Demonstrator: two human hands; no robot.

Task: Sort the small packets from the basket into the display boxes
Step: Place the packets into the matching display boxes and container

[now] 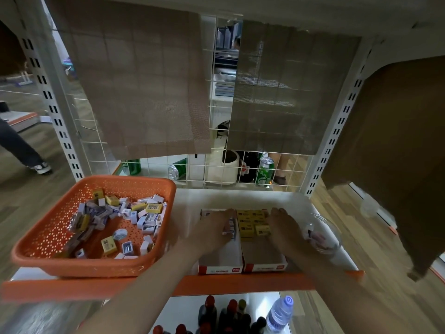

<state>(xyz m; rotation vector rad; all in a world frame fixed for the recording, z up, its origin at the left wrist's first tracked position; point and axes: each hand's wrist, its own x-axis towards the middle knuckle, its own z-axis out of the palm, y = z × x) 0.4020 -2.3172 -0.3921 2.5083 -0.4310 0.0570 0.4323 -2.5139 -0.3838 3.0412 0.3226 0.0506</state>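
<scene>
Packets (251,221), yellow, lie flat just left of my right hand (286,229), long axis sideways; its fingers are straight. Of my left hand (212,229) I cannot tell the grip.

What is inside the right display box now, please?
Yellow packets fill the far end of the right display box; its near half shows bare bottom. The right hand covers the far right corner, so anything there is hidden.
</scene>
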